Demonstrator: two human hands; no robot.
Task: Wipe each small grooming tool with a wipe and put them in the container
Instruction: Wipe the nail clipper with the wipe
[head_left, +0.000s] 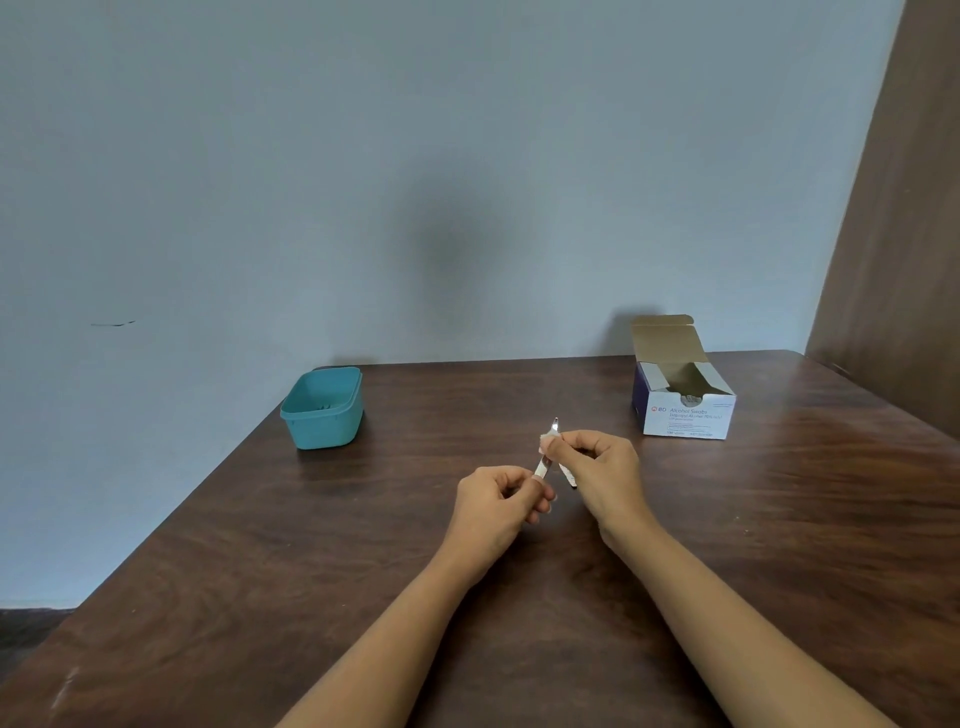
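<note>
My left hand (498, 501) pinches the lower end of a thin metal grooming tool (544, 460), which points up and away over the middle of the table. My right hand (597, 465) holds a small white wipe (545, 443) folded around the tool near its upper tip. A second slim tool (569, 475) lies on the table just under my right hand, partly hidden. The teal plastic container (322, 410) stands open at the back left, well apart from both hands.
An open white and purple box of alcohol swabs (685, 410) sits at the back right. The dark wooden table (363, 571) meets a pale wall behind; its left edge runs diagonally. A brown panel (904, 234) stands at the right.
</note>
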